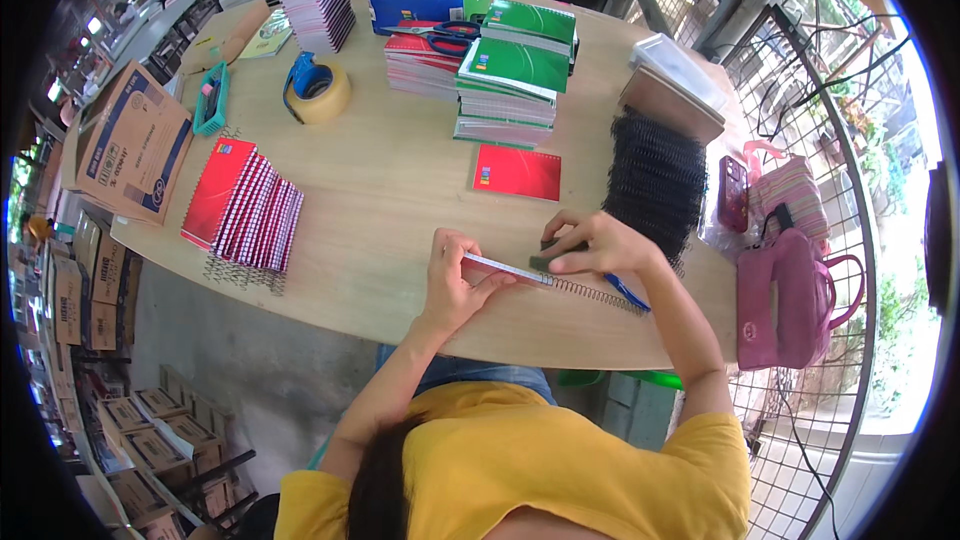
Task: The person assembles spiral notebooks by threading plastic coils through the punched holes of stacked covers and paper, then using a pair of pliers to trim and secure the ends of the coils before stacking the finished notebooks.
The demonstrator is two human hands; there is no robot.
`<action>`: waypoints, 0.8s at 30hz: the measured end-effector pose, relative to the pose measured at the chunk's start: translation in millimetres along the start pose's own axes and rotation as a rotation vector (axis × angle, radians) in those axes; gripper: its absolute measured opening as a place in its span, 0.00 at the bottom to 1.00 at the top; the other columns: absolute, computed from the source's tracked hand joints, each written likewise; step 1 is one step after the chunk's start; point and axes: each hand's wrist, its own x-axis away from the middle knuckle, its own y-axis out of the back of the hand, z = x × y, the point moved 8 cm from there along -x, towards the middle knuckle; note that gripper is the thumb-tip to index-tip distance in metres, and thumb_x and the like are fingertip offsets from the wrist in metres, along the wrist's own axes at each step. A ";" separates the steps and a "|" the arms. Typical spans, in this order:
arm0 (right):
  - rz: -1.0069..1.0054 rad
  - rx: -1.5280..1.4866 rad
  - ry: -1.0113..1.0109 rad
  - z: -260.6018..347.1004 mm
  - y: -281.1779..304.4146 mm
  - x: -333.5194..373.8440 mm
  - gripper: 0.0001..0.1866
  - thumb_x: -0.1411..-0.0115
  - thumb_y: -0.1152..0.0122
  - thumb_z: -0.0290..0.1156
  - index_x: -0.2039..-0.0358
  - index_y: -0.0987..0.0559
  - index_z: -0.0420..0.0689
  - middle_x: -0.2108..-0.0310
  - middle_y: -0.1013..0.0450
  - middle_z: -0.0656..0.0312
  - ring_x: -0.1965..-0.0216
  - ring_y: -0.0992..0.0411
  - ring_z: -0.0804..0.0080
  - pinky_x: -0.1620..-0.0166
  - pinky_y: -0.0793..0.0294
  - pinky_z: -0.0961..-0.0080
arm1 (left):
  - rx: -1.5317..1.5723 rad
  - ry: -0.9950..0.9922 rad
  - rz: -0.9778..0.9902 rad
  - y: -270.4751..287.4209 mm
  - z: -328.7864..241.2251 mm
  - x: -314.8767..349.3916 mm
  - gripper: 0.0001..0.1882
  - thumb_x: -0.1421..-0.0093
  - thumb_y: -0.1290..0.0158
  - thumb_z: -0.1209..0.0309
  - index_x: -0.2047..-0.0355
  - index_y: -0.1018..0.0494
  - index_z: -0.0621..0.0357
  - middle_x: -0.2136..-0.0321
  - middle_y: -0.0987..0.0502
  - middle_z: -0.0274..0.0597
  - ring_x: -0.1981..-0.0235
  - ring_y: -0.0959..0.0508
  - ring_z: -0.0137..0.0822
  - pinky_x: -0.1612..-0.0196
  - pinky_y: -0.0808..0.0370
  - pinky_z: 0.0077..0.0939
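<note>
L hand was part closed, thumb one side and fingers the other, gripping the pad near its left end. R hand was also part closed, a small dark block pinched btwn thumb and fingers at the pad's right end; full grip detail n/a, as fingers hid part of it. Pad stood on edge above the table, directly in front of the person; a wire coil ran from its right end out to the right. Whether any turns sat in the holes: could not tell. Handling, in my judgement: pad light, fairly stiff when squeezed, loose sheets liable to fan if grip slackened; best held by both flat faces, close to the holed edge. Coil judged v. light, springy, easily bent; best taken near the pad end, w/ light pressure. Blue tool, type unclear, lay just beside the coil, below R hand. Beyond: red pad lying flat, coil pile to the right, red stack to the left, green stack toward the far side.
</note>
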 end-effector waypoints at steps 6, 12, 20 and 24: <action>0.050 -0.126 0.166 5.3 -5.8 -2.7 0.28 0.43 0.32 0.54 0.63 0.13 0.36 0.53 0.21 0.52 0.54 0.22 0.60 0.52 0.25 0.66 | 0.028 0.008 0.018 -1.3 1.0 0.5 0.32 0.57 0.23 0.63 0.61 0.34 0.57 0.65 0.34 0.43 0.65 0.31 0.42 0.66 0.30 0.36; -0.053 -0.040 -0.100 -1.3 1.0 2.5 0.26 0.41 0.32 0.49 0.62 0.14 0.32 0.53 0.22 0.50 0.53 0.24 0.61 0.51 0.26 0.68 | 0.022 0.012 0.004 -4.5 2.0 0.3 0.32 0.57 0.23 0.63 0.61 0.34 0.58 0.65 0.34 0.43 0.65 0.31 0.43 0.65 0.30 0.36; -0.036 -0.586 0.210 -1.0 6.3 -3.2 0.21 0.41 0.31 0.43 0.62 0.13 0.34 0.56 0.20 0.51 0.54 0.22 0.62 0.51 0.25 0.67 | 0.068 0.012 0.015 -6.8 1.8 -3.2 0.32 0.56 0.24 0.63 0.60 0.34 0.58 0.65 0.34 0.44 0.64 0.30 0.45 0.63 0.29 0.38; -0.088 0.182 -0.090 18.6 -3.0 -10.8 0.30 0.39 0.37 0.53 0.63 0.14 0.32 0.56 0.20 0.46 0.55 0.22 0.57 0.51 0.25 0.64 | 0.069 0.037 0.012 -3.5 4.3 1.7 0.32 0.55 0.24 0.62 0.60 0.34 0.58 0.65 0.34 0.44 0.64 0.30 0.45 0.63 0.29 0.38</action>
